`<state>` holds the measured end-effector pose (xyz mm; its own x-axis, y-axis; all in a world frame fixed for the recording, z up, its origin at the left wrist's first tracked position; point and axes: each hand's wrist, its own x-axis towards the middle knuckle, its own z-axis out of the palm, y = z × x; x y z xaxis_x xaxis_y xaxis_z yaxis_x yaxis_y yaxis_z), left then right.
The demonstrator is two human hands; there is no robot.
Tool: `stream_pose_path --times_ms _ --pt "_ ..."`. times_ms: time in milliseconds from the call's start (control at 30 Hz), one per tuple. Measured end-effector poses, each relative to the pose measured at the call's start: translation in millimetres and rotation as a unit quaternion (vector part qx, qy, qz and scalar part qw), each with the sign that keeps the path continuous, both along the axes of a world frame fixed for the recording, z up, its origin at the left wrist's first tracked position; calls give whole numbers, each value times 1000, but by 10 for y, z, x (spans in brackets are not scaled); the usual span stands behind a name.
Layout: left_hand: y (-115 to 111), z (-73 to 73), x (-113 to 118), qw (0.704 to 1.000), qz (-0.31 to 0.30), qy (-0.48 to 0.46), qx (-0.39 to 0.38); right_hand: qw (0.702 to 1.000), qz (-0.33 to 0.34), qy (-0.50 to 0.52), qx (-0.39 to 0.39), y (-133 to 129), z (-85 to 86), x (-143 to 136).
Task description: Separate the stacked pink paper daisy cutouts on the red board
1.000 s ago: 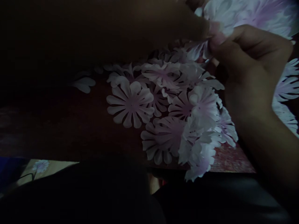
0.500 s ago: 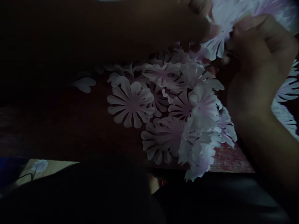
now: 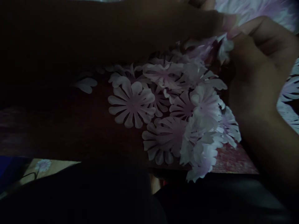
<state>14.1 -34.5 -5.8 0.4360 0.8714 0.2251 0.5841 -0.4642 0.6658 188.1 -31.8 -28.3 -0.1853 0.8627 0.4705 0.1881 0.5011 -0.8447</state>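
Pale lilac-white artificial flower petal layers [image 3: 198, 105] lie in a loose pile on a dark reddish surface. My left forearm crosses the top of the view, and my left hand [image 3: 224, 21] is closed at upper right, its fingertips pinched against those of my right hand. My right hand [image 3: 259, 59] is closed too, coming in from the right. Between and below the fingertips shows a crumpled petal layer [image 3: 225, 48], partly covered by my fingers. Behind both hands is a mass of pale petals [image 3: 263, 12]. Dim light hides much of the left hand.
The worn reddish board [image 3: 240, 158] ends just above my dark-clothed legs [image 3: 93, 193]. A single petal piece [image 3: 86, 84] lies at left. More petal layers [image 3: 291, 90] sit at the right edge. A flower on a stem [image 3: 43, 165] is on the floor at lower left.
The petal layer was spread out between my hands; now it is bunched and mostly hidden by the fingers. My left fingertips have moved right to meet the right hand.
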Motion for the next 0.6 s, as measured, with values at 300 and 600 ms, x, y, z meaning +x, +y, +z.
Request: stream_pose_path --times_ms 300,600 --pt "-15 19 48 997 55 -11 -48 998 -33 -45 10 -36 2 -16" --pt "-9 22 68 994 61 -44 -84 998 -40 -52 -14 -73 36 -45"
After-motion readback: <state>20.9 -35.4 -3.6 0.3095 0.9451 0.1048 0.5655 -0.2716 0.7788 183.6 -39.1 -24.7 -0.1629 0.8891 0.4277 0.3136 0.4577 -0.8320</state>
